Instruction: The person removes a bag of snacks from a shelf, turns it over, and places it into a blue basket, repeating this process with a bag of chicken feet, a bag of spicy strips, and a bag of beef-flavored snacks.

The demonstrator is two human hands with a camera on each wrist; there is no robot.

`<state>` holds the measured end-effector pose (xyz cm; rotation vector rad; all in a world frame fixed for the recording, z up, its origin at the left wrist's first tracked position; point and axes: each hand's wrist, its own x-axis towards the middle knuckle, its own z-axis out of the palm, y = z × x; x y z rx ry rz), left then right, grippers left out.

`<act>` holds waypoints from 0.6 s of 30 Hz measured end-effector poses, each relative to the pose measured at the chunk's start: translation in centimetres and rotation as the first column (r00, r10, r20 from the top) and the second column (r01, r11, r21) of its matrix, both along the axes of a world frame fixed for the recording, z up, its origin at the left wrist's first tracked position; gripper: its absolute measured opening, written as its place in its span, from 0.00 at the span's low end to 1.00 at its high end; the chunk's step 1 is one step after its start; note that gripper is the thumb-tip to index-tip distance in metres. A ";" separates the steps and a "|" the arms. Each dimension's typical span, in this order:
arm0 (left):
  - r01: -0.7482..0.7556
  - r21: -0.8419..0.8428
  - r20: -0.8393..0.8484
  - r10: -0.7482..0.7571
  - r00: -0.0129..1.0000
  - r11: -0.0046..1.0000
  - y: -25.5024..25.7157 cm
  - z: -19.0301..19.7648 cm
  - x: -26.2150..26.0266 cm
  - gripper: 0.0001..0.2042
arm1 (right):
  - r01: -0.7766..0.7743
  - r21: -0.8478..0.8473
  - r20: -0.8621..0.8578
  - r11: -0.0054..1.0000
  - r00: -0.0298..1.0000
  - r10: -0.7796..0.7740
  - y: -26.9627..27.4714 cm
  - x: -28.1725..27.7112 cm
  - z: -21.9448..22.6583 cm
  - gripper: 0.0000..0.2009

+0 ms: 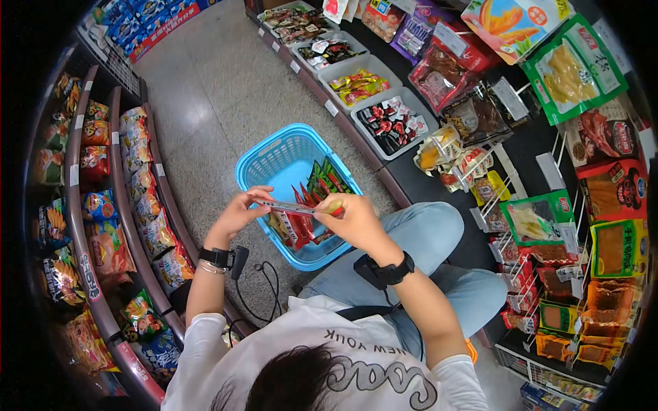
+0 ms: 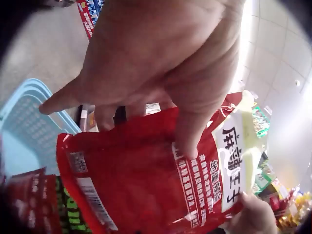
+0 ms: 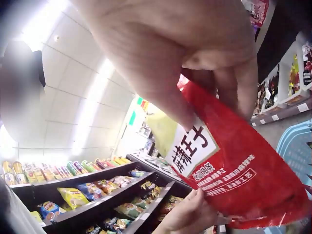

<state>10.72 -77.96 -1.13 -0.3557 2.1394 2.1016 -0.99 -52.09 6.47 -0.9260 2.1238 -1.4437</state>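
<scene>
A red snack bag [image 2: 131,185] with a white label and yellowish end is held up between both hands, seen nearly edge-on in the head view. My left hand [image 1: 236,216] pinches one end of it, thumb on the printed face. At the other end my right hand [image 1: 353,222] grips the bag [image 3: 258,175] between thumb and fingers. Directly below stands a light blue shopping basket [image 1: 248,164]. Inside it lie red packets [image 1: 297,231] and dark green ones [image 1: 325,179].
Shelves of snack bags [image 1: 144,185] line the left side. To the right are grey bins of small packets [image 1: 394,123] and hanging packaged foods [image 1: 565,72]. A black cable [image 1: 264,294] hangs by the left wrist. Grey floor [image 1: 195,89] runs between the shelves.
</scene>
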 end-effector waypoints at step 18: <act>-0.524 0.202 0.354 0.437 0.827 0.828 -1.8 -9.9 -1.8 0.06 | -0.188 0.163 0.019 0.969 0.982 0.188 -7.0 2.9 -9.8 0.06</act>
